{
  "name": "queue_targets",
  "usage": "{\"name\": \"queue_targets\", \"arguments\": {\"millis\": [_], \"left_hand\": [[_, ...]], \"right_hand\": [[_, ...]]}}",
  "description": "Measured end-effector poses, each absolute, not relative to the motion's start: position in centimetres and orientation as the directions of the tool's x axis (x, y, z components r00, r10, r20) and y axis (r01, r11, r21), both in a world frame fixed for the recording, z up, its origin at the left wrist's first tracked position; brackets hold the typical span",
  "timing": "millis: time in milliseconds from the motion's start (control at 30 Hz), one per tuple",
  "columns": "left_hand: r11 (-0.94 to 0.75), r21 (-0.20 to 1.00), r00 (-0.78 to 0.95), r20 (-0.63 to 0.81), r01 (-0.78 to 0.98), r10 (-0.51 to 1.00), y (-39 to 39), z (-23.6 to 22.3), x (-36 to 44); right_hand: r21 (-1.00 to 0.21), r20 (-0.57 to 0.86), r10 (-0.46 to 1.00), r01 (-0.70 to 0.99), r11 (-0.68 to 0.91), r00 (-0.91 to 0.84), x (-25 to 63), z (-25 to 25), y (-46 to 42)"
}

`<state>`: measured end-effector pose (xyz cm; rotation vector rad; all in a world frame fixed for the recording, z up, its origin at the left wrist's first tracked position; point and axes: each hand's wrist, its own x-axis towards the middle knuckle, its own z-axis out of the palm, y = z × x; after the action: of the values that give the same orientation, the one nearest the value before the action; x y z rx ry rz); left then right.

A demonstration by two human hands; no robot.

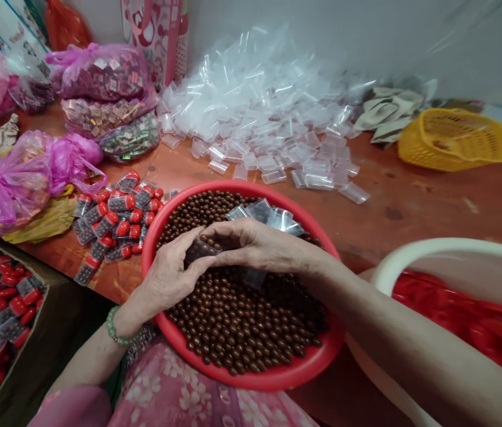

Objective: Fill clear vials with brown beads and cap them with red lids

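My left hand (168,273) is closed around a small clear plastic case (198,252), tilted over the basin. My right hand (260,246) curls at the case's open end, with a few brown balls (210,241) between its thumb and forefinger. Below both hands, a red basin (251,379) is filled with shiny brown balls (242,320). Several empty clear cases (282,219) lie on the balls behind my right hand. Part of the held case is hidden by my fingers.
Clear cases (269,130) are heaped on the table. Filled red-capped cases (120,213) lie left, with more in a cardboard box (50,314). Red caps (460,320) sit in a white tub (438,249). Tied pink bags (19,184) and a yellow basket (456,142) stand behind.
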<state>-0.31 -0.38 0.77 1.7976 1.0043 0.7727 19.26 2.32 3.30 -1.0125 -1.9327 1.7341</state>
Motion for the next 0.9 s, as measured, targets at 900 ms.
{"name": "queue_targets", "arguments": {"millis": [900], "left_hand": [[0.014,0.994,0.7,-0.088,0.111,0.709,0.6,1.0,-1.5]], "right_hand": [[-0.832,-0.092,0.793,0.484,0.271,-0.603,18.8,5.5,0.3]]}}
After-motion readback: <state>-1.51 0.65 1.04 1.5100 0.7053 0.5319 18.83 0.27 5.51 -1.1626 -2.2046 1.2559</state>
